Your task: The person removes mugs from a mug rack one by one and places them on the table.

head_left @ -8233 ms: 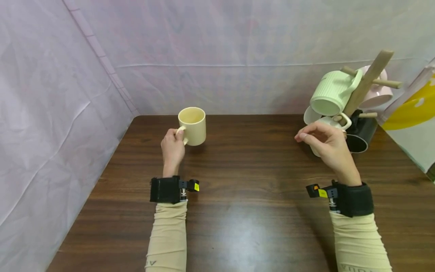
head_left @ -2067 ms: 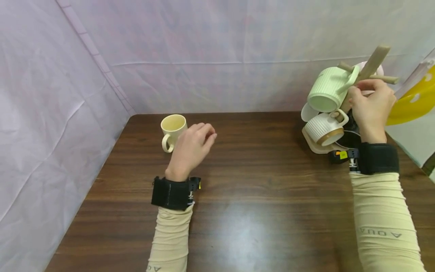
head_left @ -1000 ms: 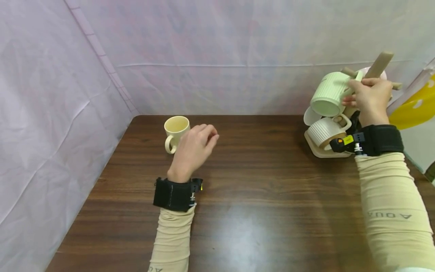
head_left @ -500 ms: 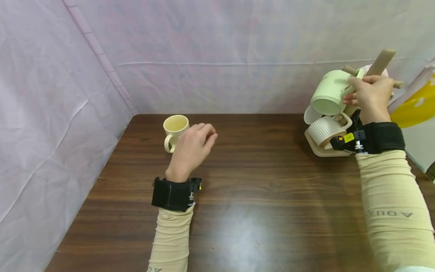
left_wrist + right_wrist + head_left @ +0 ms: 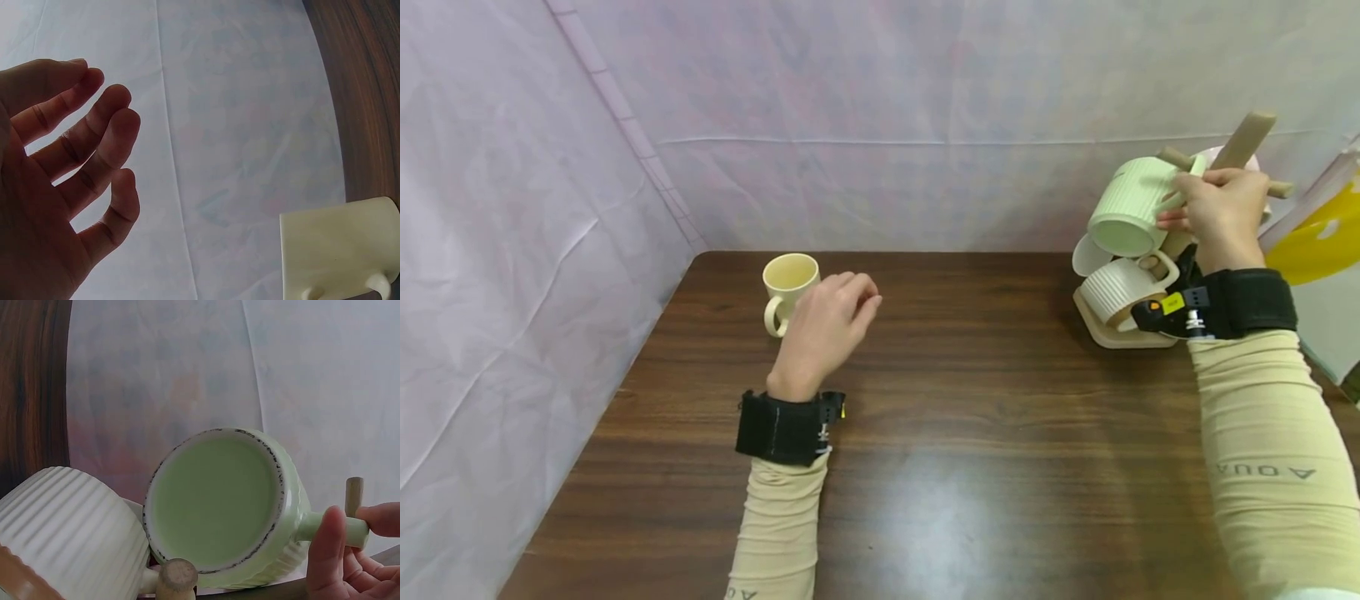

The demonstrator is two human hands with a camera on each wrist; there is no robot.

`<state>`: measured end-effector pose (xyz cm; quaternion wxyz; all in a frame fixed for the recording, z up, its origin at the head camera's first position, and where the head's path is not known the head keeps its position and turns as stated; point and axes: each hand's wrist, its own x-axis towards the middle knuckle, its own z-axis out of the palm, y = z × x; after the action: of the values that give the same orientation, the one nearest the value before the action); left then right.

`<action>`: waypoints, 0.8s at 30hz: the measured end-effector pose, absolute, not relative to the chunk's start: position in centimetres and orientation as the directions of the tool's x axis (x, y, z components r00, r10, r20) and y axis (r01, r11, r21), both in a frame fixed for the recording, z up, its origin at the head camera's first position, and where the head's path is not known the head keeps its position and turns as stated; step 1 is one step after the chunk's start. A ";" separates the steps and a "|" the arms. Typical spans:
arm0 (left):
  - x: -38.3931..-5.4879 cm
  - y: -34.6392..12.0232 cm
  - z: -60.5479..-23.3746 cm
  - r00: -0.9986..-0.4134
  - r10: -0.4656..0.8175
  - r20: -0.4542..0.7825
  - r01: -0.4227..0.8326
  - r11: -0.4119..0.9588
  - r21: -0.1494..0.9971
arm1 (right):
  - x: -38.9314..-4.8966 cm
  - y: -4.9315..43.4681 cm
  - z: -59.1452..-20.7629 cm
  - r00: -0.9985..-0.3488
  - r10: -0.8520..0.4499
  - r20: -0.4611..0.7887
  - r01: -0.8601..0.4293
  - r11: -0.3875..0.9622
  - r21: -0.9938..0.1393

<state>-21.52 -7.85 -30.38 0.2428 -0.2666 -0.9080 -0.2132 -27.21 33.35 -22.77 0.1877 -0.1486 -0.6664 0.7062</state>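
My right hand (image 5: 1228, 212) pinches the handle of a pale green ribbed mug (image 5: 1131, 208), which hangs tilted on a peg of a wooden mug rack (image 5: 1249, 137). Thumb and fingers meet at that handle in the right wrist view, beside the peg end (image 5: 354, 494). Below the green mug hangs a white ribbed mug (image 5: 1108, 287) with a brown band. My left hand (image 5: 823, 333) hovers with loosely bent fingers and nothing in them. A cream-yellow mug (image 5: 784, 293) stands upright just behind it, handle towards me; the hand partly covers it in the head view.
The rack's base (image 5: 1097, 329) rests on the brown wooden table (image 5: 925, 400) at the back right. A pink mug (image 5: 1252, 162) on the rack is mostly hidden by my right hand. Pale cloth (image 5: 880, 125) hangs behind the table; something yellow (image 5: 1318, 242) shows at far right.
The left hand has let go of the yellow mug, which now stands on the table. My right hand moved from beside the white mug up to the green mug's handle. Little changed this last second.
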 end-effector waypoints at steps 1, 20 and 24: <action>-21.5 -7.8 -30.4 -0.741 0.380 0.553 0.586 0.768 0.258 | -27.2 33.4 -22.8 -0.887 0.460 0.043 -0.068 -0.037 -0.997; -21.7 -7.3 -30.6 -0.750 0.379 0.542 0.580 0.771 0.263 | -27.7 33.6 -22.4 -0.881 0.473 0.013 -0.015 -0.001 -1.000; -21.7 -7.3 -30.6 -0.756 0.372 0.538 0.573 0.774 0.270 | -27.9 33.6 -22.4 -0.884 0.466 0.018 -0.021 -0.002 -1.000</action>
<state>-21.66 -7.35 -30.64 0.2343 -0.2589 -0.9122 -0.2142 -27.85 33.64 -22.45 0.1771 -0.1627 -0.6839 0.6888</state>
